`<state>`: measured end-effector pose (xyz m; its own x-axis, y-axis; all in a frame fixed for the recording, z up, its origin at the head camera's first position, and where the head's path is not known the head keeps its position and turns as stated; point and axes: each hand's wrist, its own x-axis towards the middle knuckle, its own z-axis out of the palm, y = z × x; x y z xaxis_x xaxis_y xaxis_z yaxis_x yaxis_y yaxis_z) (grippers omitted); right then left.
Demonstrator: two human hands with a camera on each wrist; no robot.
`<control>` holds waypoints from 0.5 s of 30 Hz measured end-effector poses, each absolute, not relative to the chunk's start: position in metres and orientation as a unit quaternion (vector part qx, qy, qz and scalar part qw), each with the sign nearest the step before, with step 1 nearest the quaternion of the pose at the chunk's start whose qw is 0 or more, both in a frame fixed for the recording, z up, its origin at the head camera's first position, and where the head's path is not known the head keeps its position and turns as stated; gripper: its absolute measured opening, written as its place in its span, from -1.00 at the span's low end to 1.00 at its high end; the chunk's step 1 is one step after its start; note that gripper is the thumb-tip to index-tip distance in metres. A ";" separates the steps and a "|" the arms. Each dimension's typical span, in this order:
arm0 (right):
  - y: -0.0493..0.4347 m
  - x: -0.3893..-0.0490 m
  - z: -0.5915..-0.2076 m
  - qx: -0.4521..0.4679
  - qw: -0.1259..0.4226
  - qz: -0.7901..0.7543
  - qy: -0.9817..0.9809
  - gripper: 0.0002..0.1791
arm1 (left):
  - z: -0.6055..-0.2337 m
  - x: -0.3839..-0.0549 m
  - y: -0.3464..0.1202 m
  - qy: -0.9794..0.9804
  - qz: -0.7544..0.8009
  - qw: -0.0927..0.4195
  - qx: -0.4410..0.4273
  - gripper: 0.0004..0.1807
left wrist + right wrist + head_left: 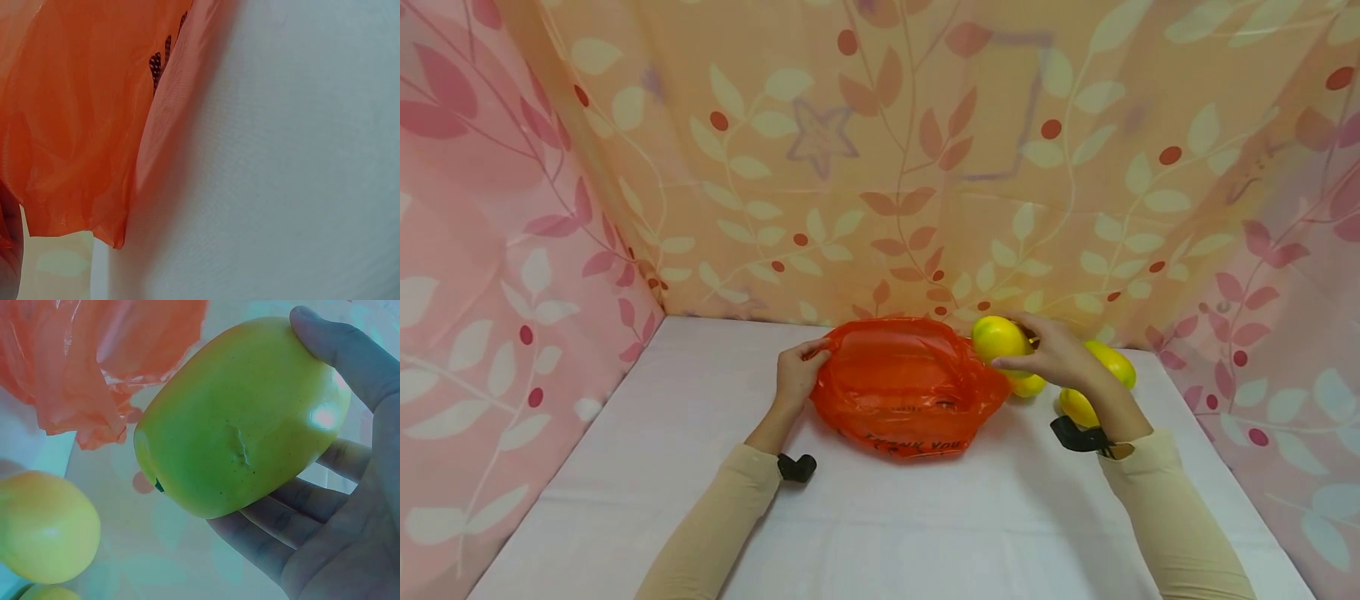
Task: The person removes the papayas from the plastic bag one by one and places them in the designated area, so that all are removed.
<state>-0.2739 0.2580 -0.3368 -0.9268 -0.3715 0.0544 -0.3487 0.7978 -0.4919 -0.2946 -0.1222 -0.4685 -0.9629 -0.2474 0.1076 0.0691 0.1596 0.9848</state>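
My left hand [797,371] pinches the left edge of an orange-red plastic bag [891,375], which has dark "THANK YOU" print on its near side. In the left wrist view the bag [75,125] hangs over the white cloth, and only a sliver of the hand [9,262] shows. My right hand [1060,354] holds a yellow-green mango [997,339] just above the bag's right end. The right wrist view shows thumb and fingers around that smooth mango [240,419], with the bag [75,369] beyond it.
Another mango [1027,385] lies beside the bag's right end, below the held one. Two more mangoes [1111,364] [1078,408] lie by the right wrist. White cloth [880,525] covers the table, and patterned curtains [820,192] enclose its back and sides.
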 end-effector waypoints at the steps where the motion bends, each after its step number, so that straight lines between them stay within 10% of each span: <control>1: 0.258 -0.274 -0.337 -0.190 0.022 -0.254 0.948 -0.08 | -0.468 -0.295 -0.122 -0.752 -0.644 0.125 0.058 -0.74; 15: 0.264 -0.269 -0.336 -0.189 0.008 -0.255 0.948 -0.12 | -0.468 -0.294 -0.123 -0.749 -0.649 0.118 0.063 -0.74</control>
